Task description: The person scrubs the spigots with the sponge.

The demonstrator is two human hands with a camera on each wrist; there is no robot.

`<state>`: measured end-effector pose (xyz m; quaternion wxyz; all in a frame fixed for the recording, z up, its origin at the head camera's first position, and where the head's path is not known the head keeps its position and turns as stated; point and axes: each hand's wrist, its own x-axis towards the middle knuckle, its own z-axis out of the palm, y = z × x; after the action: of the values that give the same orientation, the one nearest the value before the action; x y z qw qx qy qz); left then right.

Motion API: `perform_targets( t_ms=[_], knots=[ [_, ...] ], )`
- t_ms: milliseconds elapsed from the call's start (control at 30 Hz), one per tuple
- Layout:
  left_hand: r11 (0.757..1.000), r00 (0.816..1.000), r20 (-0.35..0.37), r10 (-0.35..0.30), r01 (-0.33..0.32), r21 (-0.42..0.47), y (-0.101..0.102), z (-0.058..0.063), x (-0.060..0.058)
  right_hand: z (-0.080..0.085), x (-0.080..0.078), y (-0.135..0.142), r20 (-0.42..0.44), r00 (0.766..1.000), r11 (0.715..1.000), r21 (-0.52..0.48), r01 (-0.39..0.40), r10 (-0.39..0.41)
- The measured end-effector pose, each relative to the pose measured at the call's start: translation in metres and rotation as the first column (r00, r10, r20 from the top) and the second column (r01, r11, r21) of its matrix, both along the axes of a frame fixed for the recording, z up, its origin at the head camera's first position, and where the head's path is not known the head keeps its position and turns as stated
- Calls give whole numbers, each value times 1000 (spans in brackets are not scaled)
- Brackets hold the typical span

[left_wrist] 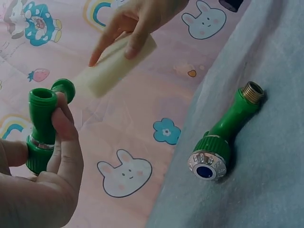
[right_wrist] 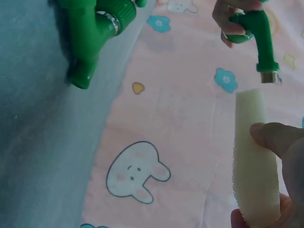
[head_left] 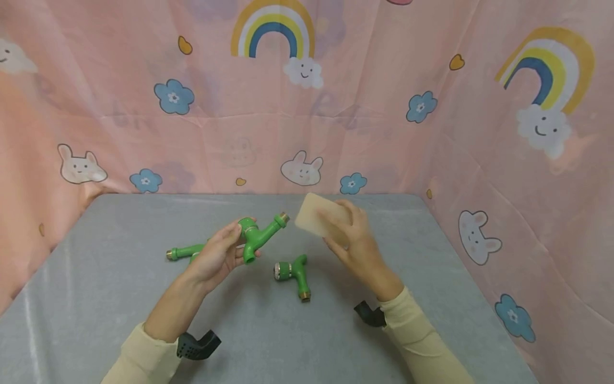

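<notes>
My left hand holds a green faucet by its knob end, raised above the table, its brass-threaded end pointing right. Between thumb and fingers, my right hand grips a cream sponge, a short way right of that threaded end. Sponge and faucet stand apart in the right wrist view. Below and between the hands, a second green faucet lies on the table. A third green faucet lies behind my left hand, which hides part of it.
The grey cloth-covered table is bordered by a pink curtain at the back and both sides. A black wrist mount hangs at the left cuff and another black mount at the right cuff.
</notes>
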<state>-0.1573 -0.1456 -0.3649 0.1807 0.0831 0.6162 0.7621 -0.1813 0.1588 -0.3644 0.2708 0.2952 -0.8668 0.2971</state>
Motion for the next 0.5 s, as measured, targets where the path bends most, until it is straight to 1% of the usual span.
perform_targets(
  t_ms=[33,100,167,200,267,333,367,433,500],
  knots=[
    [1000,1000,-11,1,-2,-17,0,0,0,0,-1,2,0,1000,1000,-10,3,-3],
    [997,999,-53,9,-13,-75,1,-1,-1,2,-2,3,37,999,998,-57,-15,17],
    [987,990,-140,1,-24,-159,3,0,-1,4,-1,4,84,995,993,-105,-45,54],
    [977,981,-193,-6,-36,-212,4,-1,0,5,0,4,107,991,991,-115,-63,76],
    [948,952,-305,-27,-72,-311,8,-2,1,8,4,2,162,979,987,-114,-110,128],
    [914,913,-401,-68,-104,-393,12,-3,3,9,7,-1,222,960,985,-85,-152,168],
    [895,896,-436,-88,-121,-430,13,-4,5,9,9,-2,257,950,984,-62,-169,180],
    [865,870,-477,-125,-140,-482,17,-6,7,7,12,-6,313,930,980,-13,-201,194],
    [844,855,-494,-156,-144,-516,20,-7,9,5,15,-10,355,916,978,23,-208,187]
  ],
)
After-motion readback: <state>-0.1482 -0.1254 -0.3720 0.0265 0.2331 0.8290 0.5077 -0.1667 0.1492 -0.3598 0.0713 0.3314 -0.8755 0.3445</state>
